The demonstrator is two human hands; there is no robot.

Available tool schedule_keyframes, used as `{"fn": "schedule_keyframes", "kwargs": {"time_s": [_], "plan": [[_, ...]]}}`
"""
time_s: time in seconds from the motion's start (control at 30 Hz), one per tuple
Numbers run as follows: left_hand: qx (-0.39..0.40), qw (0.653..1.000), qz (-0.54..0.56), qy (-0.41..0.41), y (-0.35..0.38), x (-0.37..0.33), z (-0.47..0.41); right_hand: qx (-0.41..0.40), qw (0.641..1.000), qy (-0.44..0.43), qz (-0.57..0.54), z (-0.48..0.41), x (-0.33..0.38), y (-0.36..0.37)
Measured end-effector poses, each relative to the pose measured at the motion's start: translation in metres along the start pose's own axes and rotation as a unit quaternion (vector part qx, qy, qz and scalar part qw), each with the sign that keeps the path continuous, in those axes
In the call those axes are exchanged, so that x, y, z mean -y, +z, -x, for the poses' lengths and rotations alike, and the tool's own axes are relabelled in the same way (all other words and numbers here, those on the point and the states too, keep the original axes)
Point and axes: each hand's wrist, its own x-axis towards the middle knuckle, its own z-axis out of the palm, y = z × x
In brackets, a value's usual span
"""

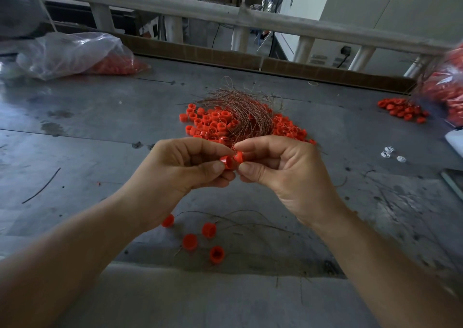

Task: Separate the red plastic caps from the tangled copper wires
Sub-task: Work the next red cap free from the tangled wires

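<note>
Above the worktop [75, 132] the left hand [190, 167] pinches a cap [226, 162] and the right hand [283, 170] pinches a second cap [238, 157], the two touching, with the wires [240, 112] and cap pile [208, 125] just beyond both hands and four loose caps [208, 229] below them.

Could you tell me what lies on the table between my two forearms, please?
In the head view, four loose red plastic caps and thin copper wires lie on the grey metal table.

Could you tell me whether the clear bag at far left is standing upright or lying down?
Lying down: the clear bag slumps flat on the table, red caps inside.
</note>
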Motion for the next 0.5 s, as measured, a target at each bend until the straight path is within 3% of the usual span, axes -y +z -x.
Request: {"fn": "schedule_keyframes", "kwargs": {"time_s": [0.5], "plan": [[-0.03,0.999,-0.039,0.011,0.0019,0.0034,-0.0004,-0.05,0.984,-0.071,0.155,0.0036,-0.0023,0.0101]]}}
